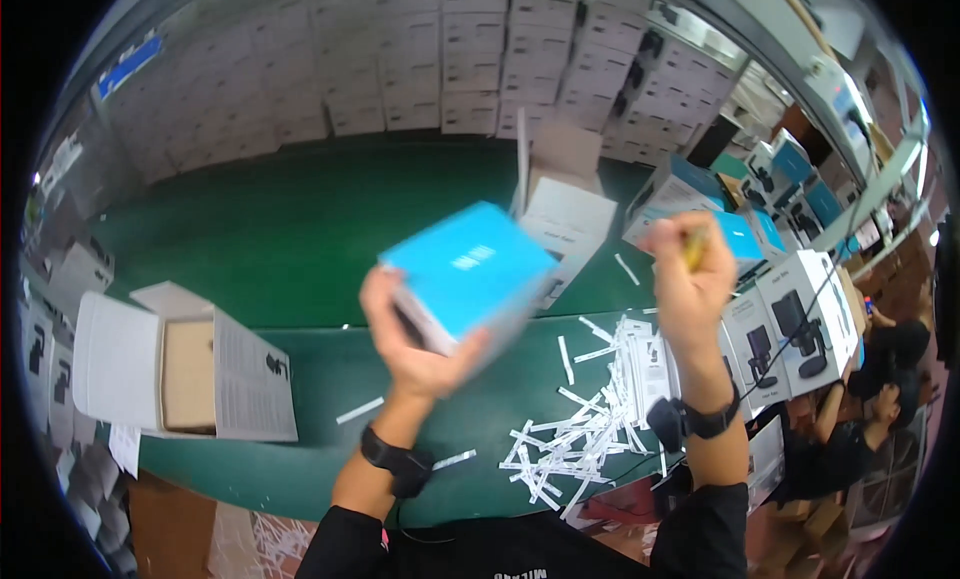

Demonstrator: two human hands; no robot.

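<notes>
My left hand [425,349] grips a carton with a bright blue top [470,264] and white sides, held tilted above the green table. The thumb and fingers wrap round its near corner. To the right, my right hand [695,274] is raised, its fingers closed round a small yellow thing [694,249] whose kind I cannot make out. Below that hand lies a stack of printed white sheets [650,369]. Beside the sheets, a heap of narrow white paper strips [575,439] spreads over the table. Just behind the held carton stands a white box with raised flaps [570,214].
An open white box [255,384] with brown cardboard inside lies at the left. Boxes with microphone pictures [795,324] crowd the right edge, with blue-topped ones [740,239] behind. Stacked white cartons [470,59] line the table's far side. Another person [870,409] is at the far right.
</notes>
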